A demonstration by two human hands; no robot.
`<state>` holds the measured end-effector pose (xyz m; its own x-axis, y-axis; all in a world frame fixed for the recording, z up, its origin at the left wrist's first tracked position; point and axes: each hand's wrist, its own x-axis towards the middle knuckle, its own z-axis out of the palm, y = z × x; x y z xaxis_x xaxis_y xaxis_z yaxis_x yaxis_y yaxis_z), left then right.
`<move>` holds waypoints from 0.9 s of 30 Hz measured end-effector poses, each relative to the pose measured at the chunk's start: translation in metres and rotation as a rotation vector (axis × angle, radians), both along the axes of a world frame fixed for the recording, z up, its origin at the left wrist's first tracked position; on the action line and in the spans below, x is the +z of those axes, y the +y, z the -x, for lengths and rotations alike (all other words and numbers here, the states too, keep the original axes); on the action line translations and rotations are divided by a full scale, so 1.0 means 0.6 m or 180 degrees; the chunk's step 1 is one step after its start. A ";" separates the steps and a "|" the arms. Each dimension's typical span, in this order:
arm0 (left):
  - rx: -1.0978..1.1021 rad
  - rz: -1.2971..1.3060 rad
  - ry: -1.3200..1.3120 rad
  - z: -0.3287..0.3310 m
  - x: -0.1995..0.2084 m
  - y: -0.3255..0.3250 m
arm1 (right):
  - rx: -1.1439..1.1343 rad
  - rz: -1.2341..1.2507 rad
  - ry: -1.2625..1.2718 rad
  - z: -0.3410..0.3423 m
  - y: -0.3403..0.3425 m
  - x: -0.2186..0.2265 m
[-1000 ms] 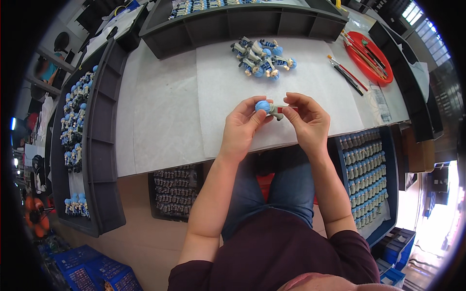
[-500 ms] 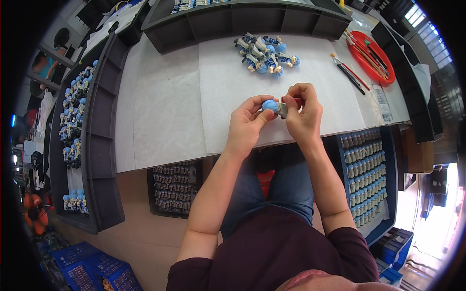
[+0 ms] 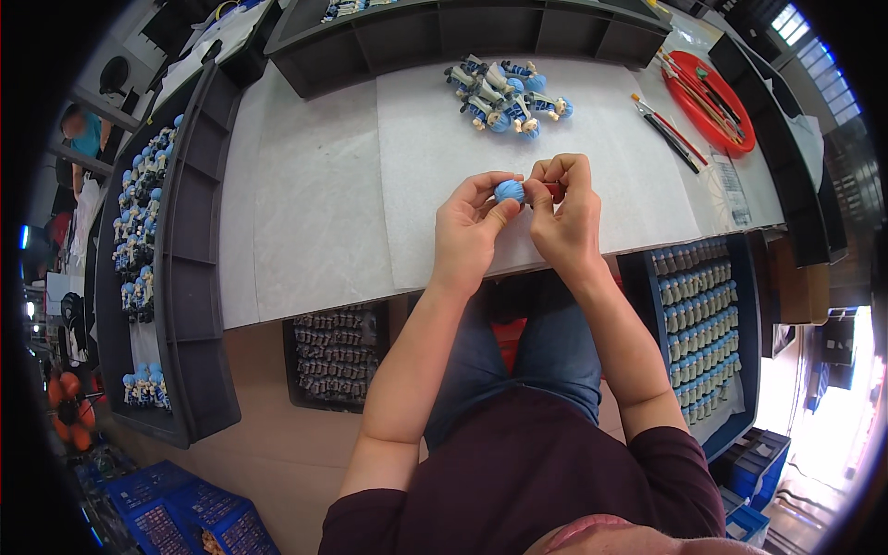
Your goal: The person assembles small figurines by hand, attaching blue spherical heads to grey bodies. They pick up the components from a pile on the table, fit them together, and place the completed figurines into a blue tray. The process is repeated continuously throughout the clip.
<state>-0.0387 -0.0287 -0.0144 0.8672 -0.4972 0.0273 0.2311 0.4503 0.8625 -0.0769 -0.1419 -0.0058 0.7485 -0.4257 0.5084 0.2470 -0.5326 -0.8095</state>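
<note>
Between the thumb and fingers of my left hand (image 3: 470, 227) is a small figurine (image 3: 509, 191), its ribbed light-blue hair toward me. Close against it, my right hand (image 3: 566, 217) is closed in a pinch on a small red piece (image 3: 555, 190), mostly covered by the fingers. The figurine's body is hidden behind my right fingers, so I cannot tell whether the red piece is touching it. Both hands are over the white sheet (image 3: 416, 139) near the table's front edge. Beyond them lies a heap of similar figurines (image 3: 504, 97) with blue hair and blue-and-white clothes.
A red oval tray (image 3: 680, 69) of brushes stands at the far right, with loose brushes (image 3: 668, 134) beside it. Dark crates flank the table: one at the back (image 3: 398, 51), one at left (image 3: 190, 250). Below the edge, figurines fill a blue crate (image 3: 751, 305) and a dark tray (image 3: 301, 393).
My right hand has shifted slightly left, toward the figurine. The figurine has turned so its hair faces me, and its grey body no longer shows.
</note>
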 end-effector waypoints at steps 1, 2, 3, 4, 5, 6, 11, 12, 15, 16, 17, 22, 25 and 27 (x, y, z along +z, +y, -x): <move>-0.0016 -0.0018 0.0022 0.000 0.002 0.000 | -0.0035 -0.0085 -0.0058 -0.001 0.002 0.002; 0.0018 0.0004 0.0021 0.000 0.001 0.000 | -0.0061 -0.0169 -0.0127 -0.004 0.003 0.004; 0.0052 0.0026 0.0021 0.001 0.000 0.000 | -0.0053 -0.0016 -0.0083 -0.004 0.002 0.003; 0.0086 0.0049 0.0022 0.001 -0.001 -0.001 | -0.0045 0.0137 -0.0040 -0.003 0.002 0.002; 0.0071 0.0005 0.0005 0.001 -0.001 0.000 | -0.0037 0.0281 0.0012 -0.001 0.002 -0.001; 0.0056 -0.0039 -0.0011 0.000 0.000 -0.001 | -0.0062 0.0224 -0.0010 -0.002 0.003 0.001; 0.0075 0.0006 -0.0056 0.000 -0.004 -0.001 | -0.0056 0.0168 -0.0165 0.001 0.008 0.003; 0.0061 -0.0029 -0.0073 -0.001 -0.005 -0.001 | -0.0068 0.0127 -0.0137 -0.001 0.006 0.004; 0.0060 0.0009 -0.0013 0.000 0.002 -0.001 | -0.0083 0.0021 -0.0106 -0.008 -0.002 0.012; 0.0067 0.0046 0.0026 0.001 0.005 -0.001 | -0.0076 0.0001 -0.0130 -0.004 0.000 0.018; 0.0058 0.0009 -0.0006 0.001 0.005 -0.001 | -0.0074 -0.0004 -0.0161 0.000 0.000 0.023; 0.0013 -0.0033 -0.0038 0.002 0.002 -0.002 | -0.0142 0.0275 -0.0060 -0.008 -0.009 0.012; 0.0081 0.0016 -0.0019 0.004 0.000 -0.002 | -0.0001 0.0296 -0.0210 0.004 0.002 0.013; -0.0016 -0.0076 -0.0084 -0.001 -0.004 0.000 | -0.0089 0.0345 -0.0096 -0.004 -0.004 0.012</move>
